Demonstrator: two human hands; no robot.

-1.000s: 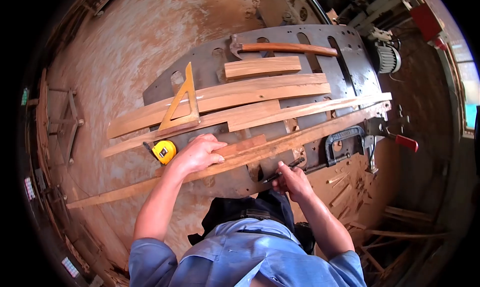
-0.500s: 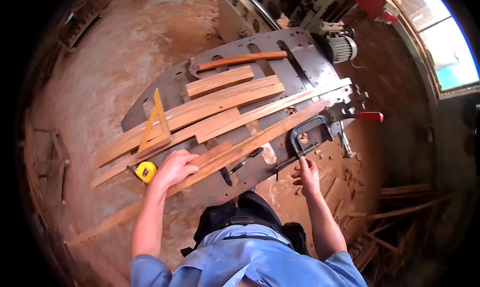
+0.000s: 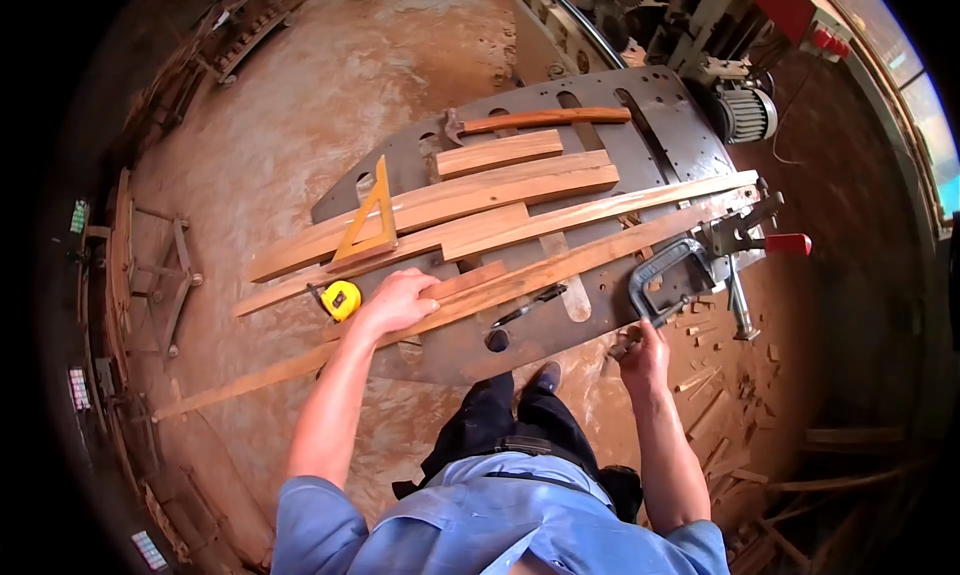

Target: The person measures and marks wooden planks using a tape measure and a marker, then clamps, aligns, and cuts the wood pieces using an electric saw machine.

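My left hand (image 3: 398, 305) lies over a long wooden strip (image 3: 590, 255) and a short wooden piece (image 3: 487, 277) beside it, its fingers curled on the wood. My right hand (image 3: 646, 355) is closed around the screw end of a dark C-clamp (image 3: 643, 277) at the table's near right edge. A red-handled clamp (image 3: 786, 244) sits near the strip's right end. Close to my left hand lie a yellow tape measure (image 3: 341, 300) and a wooden triangle square (image 3: 372, 225). A black pen (image 3: 530, 305) rests just below the strip.
On the slotted metal table (image 3: 440, 355) lie several more boards, including a long board (image 3: 430, 210), and a hammer (image 3: 545, 120) toward the far side. A motor (image 3: 746, 113) stands beyond the right corner. Wood scraps (image 3: 715, 415) litter the floor at right.
My view has shifted, so the table appears farther right. My right hand's fingers, apart near the C-clamp's screw before, are now closed around its end. My left hand stays on the wood.
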